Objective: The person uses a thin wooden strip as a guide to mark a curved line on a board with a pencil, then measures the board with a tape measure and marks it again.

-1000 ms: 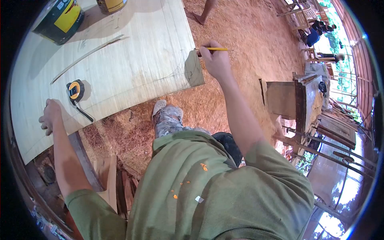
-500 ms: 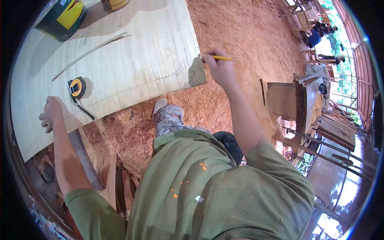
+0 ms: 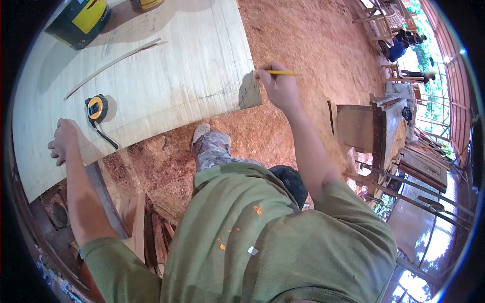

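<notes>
A yellow pencil is pinched in my right hand, at the right edge of a pale wooden board. The pencil's tip end is hidden behind my fingers. Faint pencil lines run across the board near that corner. My left hand leans on the board's near left part, fingers bent and slightly apart, holding nothing. Just beyond it lies a yellow-and-black tape measure with a dark strap. A thin curved wood strip rests farther up the board.
A dark tin with a yellow label and a second tin stand on the board's far side. Sawdust covers the ground. A wooden workbench stands at right, with people and chairs farther off. Wood offcuts lie below left.
The view has shifted very slightly. My right hand with the pencil stays at the board's edge, and my left hand stays on the board.
</notes>
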Tool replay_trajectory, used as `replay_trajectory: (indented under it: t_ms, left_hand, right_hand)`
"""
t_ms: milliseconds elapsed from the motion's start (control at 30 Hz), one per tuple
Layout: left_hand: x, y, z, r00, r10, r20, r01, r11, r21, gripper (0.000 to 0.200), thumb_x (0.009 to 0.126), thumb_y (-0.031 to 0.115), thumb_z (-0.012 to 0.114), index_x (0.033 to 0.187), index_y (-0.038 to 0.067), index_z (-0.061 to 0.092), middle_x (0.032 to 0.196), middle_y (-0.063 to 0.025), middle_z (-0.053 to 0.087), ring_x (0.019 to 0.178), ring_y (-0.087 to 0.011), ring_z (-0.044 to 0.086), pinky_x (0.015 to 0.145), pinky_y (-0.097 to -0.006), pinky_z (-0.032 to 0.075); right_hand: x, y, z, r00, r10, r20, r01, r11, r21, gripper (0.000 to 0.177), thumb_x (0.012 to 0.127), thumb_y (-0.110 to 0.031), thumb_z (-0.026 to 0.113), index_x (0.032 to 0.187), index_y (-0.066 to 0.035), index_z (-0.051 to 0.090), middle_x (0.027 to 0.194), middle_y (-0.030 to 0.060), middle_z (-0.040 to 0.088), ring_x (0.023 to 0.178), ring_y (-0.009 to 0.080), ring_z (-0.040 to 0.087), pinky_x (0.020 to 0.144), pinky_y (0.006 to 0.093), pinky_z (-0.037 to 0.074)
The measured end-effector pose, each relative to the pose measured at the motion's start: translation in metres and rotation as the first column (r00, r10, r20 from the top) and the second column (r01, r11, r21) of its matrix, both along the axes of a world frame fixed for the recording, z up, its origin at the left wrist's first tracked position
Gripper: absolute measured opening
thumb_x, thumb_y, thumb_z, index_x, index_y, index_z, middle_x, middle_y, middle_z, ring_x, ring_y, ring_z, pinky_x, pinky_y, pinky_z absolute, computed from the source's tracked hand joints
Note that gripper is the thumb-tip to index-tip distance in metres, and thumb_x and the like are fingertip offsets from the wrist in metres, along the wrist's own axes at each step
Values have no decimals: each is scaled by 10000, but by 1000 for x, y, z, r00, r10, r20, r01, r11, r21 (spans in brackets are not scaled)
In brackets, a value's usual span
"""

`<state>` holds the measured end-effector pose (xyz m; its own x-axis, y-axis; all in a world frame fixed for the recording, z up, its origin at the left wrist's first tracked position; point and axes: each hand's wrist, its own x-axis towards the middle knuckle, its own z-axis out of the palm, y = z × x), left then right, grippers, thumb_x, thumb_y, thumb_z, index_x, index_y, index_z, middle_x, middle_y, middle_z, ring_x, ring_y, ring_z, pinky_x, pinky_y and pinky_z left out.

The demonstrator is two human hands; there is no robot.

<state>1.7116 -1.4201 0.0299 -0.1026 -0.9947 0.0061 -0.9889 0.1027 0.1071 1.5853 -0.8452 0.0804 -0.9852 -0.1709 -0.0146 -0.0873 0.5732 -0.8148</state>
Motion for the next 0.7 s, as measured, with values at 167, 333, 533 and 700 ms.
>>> replay_trajectory:
  t_ms: [167,333,533,700]
  left_hand:
    - [-4,2,6,999,31,40,-32,999,24,706,925,529,337,1420,105,608,1578,-233,343,1416,-477,329,1122,-693,201]
    - [-1,2,1,998,8,59,-8,1000,-13,683,933,509,336,1414,111,611,1560,-223,363,1395,-461,356,1102,-678,236]
    - [-4,6,8,997,45,54,-46,999,14,685,932,499,339,1416,96,608,1567,-228,355,1407,-464,348,1117,-659,236]
    - [-5,7,7,998,28,64,-29,1000,3,678,932,497,340,1412,104,614,1568,-224,356,1411,-460,346,1122,-667,228]
  right_hand:
    - [0,-1,2,1000,10,10,-10,999,32,134,949,-124,680,952,9,664,827,109,712,762,171,673,683,332,523]
    - [-2,2,-5,996,50,-73,-48,998,27,128,943,-125,691,957,1,675,825,112,710,761,179,678,683,335,526]
    - [13,4,-4,995,50,-90,-44,997,61,137,948,-131,689,974,3,677,833,128,713,755,181,678,688,331,530]
    - [0,-1,-7,998,-3,-56,2,1000,-19,144,942,-127,697,981,9,668,831,133,705,745,179,656,675,327,520]
